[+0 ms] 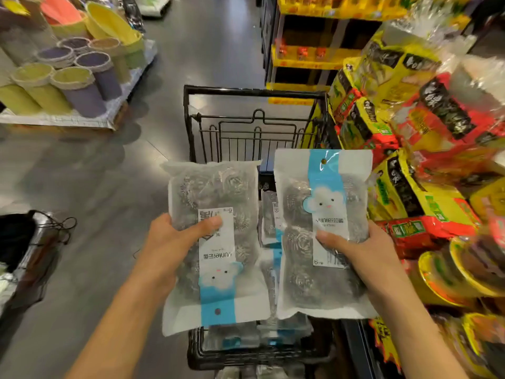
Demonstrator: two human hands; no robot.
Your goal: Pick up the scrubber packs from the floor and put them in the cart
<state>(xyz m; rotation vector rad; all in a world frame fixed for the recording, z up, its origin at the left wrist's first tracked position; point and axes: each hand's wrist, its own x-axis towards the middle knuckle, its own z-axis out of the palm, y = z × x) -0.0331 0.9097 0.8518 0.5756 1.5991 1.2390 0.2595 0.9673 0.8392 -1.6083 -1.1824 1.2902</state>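
My left hand [175, 242] grips one scrubber pack [216, 192], a clear bag of steel-wool balls with a blue stripe and a cloud face, its hang hole toward me. My right hand [358, 250] grips a second scrubber pack [322, 285], hang hole pointing away. Both packs hang side by side over the black wire cart [254, 91]. More scrubber packs [269, 214] lie inside the cart, showing between and below the two held ones.
Shelves of yellow and red snack bags [410, 119] crowd the cart's right side. A pallet of yellow and purple bins [71, 83] stands at the far left. A black bag [16, 239] sits low on the left. Grey floor [109, 187] lies to the cart's left.
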